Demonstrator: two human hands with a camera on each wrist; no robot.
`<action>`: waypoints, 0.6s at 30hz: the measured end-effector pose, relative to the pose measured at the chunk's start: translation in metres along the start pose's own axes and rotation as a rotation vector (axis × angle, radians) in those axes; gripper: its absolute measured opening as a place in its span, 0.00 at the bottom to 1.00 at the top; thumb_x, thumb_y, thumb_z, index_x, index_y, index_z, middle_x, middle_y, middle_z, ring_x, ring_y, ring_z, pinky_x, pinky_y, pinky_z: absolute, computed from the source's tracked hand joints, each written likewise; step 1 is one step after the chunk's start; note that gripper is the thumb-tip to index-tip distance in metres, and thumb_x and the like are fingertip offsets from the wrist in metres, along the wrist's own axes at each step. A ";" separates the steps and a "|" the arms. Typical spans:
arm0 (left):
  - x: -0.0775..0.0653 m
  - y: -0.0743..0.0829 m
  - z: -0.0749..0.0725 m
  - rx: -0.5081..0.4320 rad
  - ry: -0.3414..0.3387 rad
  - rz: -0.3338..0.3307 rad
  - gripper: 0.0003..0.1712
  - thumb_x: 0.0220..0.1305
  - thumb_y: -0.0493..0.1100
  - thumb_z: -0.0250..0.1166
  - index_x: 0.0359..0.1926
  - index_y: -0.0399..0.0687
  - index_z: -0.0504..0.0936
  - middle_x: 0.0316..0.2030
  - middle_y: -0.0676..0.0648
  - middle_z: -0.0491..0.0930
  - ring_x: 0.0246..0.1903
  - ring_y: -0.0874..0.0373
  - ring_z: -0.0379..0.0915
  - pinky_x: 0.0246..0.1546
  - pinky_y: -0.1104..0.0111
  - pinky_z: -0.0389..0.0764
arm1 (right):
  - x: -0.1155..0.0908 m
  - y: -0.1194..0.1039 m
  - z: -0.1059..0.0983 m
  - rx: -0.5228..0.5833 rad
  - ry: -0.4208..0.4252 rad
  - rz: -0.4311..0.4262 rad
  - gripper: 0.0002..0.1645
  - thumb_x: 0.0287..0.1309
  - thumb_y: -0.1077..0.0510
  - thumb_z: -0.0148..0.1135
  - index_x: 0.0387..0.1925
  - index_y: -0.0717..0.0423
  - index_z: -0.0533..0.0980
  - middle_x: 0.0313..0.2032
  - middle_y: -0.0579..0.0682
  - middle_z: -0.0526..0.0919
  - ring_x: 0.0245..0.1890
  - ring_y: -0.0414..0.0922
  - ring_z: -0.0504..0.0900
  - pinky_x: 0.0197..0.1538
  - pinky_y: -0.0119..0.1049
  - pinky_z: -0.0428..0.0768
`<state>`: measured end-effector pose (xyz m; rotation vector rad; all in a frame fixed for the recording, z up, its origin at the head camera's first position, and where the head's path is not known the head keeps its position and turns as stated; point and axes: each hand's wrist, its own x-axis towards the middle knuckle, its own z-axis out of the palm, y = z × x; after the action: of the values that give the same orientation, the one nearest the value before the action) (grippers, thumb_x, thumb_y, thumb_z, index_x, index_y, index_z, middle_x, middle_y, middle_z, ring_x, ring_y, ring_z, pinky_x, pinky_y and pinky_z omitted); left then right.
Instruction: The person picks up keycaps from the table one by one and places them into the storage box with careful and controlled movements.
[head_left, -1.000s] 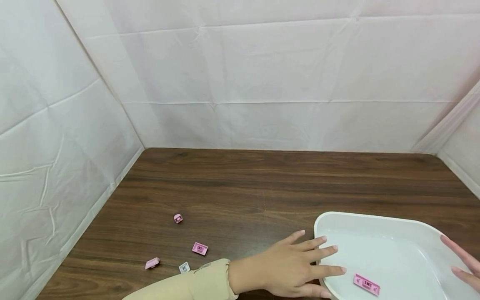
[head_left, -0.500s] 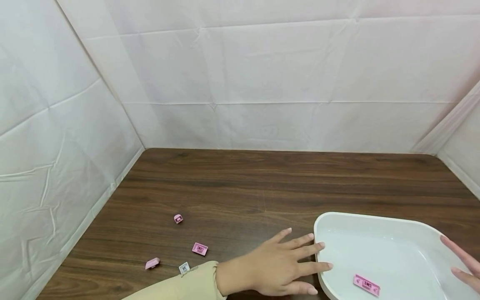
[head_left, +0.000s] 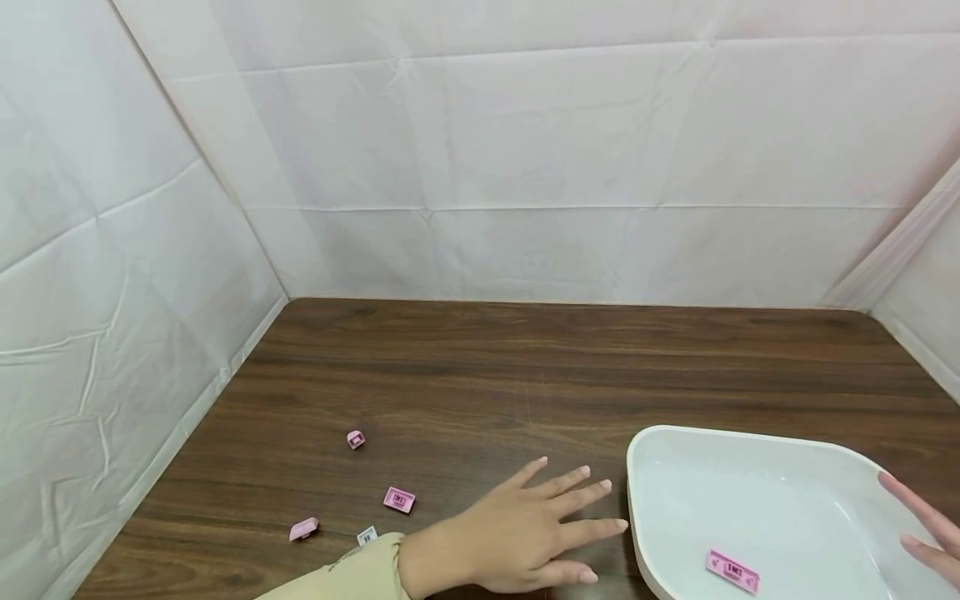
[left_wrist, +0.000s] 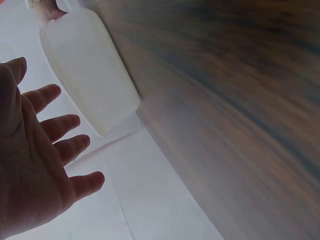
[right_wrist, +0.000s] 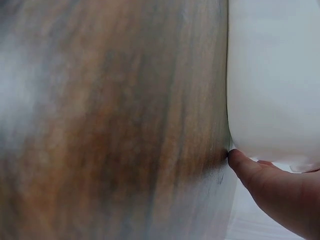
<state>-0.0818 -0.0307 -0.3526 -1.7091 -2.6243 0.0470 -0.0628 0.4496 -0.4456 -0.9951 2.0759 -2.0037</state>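
Observation:
My left hand is spread over the wooden table just left of the white plastic tray, holding nothing. In the left wrist view its fingers point loosely toward the tray's far outline. Only two straight fingers of my right hand show in the head view, lying at the tray's right rim. The right wrist view shows a fingertip low against the tray's outer corner; the rest of that hand is mostly out of frame. Inside the tray lies a pink rectangular piece with dark markings.
Left of the left hand, small pieces lie on the table: a pink rounded one, a pink rectangular one, a pink slanted one and a white one partly behind the sleeve. White sheeting encloses the table's back and sides.
My left hand has drawn back to the left, off the tray's left rim, its sleeve nearing the white piece. The right hand, the tray and the pink pieces stay in place.

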 end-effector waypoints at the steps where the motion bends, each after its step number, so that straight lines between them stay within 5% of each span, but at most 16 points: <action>1: -0.002 -0.001 0.001 -0.002 0.006 -0.004 0.30 0.69 0.63 0.31 0.69 0.68 0.49 0.70 0.52 0.46 0.68 0.56 0.39 0.63 0.50 0.51 | 0.000 0.000 0.000 0.014 -0.006 0.000 0.45 0.59 0.81 0.24 0.69 0.40 0.49 0.64 0.25 0.55 0.52 0.21 0.66 0.44 0.14 0.67; 11: -0.021 -0.009 0.002 0.015 0.045 -0.050 0.30 0.69 0.63 0.31 0.69 0.66 0.53 0.69 0.51 0.50 0.68 0.54 0.43 0.62 0.50 0.55 | -0.003 -0.005 -0.002 -0.027 0.021 0.198 0.45 0.64 0.76 0.27 0.65 0.23 0.53 0.55 0.16 0.61 0.46 0.17 0.67 0.38 0.14 0.69; 18: -0.033 -0.013 0.001 -0.003 0.068 -0.081 0.30 0.69 0.62 0.31 0.68 0.63 0.55 0.68 0.49 0.53 0.67 0.53 0.45 0.61 0.49 0.57 | -0.001 0.000 -0.002 -0.046 0.006 0.060 0.45 0.61 0.80 0.26 0.68 0.34 0.51 0.61 0.21 0.57 0.50 0.18 0.66 0.41 0.13 0.68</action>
<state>-0.0798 -0.0664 -0.3534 -1.5740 -2.6425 -0.0160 -0.0632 0.4521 -0.4460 -0.9243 2.1368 -1.9417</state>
